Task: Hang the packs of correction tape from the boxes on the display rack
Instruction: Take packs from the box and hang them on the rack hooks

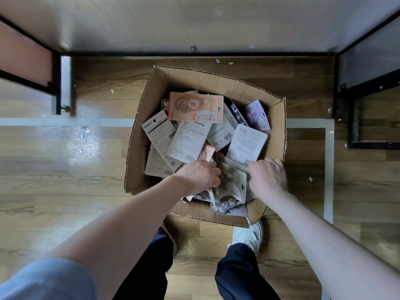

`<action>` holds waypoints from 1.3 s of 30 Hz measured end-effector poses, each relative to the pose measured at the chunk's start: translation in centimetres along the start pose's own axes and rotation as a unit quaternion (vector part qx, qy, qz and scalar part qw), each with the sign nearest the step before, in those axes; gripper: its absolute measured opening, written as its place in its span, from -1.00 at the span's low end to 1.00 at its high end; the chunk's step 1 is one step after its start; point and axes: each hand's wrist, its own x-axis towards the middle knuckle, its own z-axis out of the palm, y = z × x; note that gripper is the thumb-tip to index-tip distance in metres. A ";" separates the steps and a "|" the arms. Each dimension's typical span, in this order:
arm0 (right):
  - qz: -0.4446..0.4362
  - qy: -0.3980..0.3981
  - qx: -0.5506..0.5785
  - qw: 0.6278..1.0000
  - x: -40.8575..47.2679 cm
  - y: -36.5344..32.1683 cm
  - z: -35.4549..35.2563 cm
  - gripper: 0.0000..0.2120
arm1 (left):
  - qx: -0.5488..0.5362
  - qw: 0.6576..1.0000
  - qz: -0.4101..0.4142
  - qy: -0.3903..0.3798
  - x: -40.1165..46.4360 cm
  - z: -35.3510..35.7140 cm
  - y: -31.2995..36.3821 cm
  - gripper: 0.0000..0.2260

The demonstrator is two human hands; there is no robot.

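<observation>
Grey-carded packs of correction tape [232, 187], gathered in a stack at the near side of the cardboard box [142, 118], are gripped by the curled fingers of the right hand [267, 176]; left hand [200, 175] closes around the stack's other edge beside a pink pack [209, 151]. More packs lie loose in the box, which stands on the wooden floor [65, 169] below black rack frames [57, 83]

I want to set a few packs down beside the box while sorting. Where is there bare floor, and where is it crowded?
Bare floor lies left of the cardboard box, below the white tape line. A narrower strip lies right of it. The box is crammed with packs, and both the left hand and right hand are inside.
</observation>
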 end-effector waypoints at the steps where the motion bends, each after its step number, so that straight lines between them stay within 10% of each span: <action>1: 0.010 0.001 0.010 1.000 -0.1 0.0 -0.1 -0.81 | -0.003 1.000 0.002 0.022 -0.3 -0.4 -0.1 -0.76; 10: 0.045 0.046 0.158 0.985 -3.6 1.1 -5.6 -0.93 | -0.089 0.989 -0.033 0.115 -4.7 -5.1 1.2 -0.80; 21: 0.043 0.149 0.152 0.976 -9.3 0.7 -17.4 -0.83 | -0.169 0.927 -0.248 0.225 -12.9 -18.0 0.5 -0.91; 39: -0.069 0.267 0.138 0.951 -15.3 -9.0 -36.1 -0.75 | -0.243 0.821 -0.361 0.369 -27.1 -35.3 -0.1 -0.89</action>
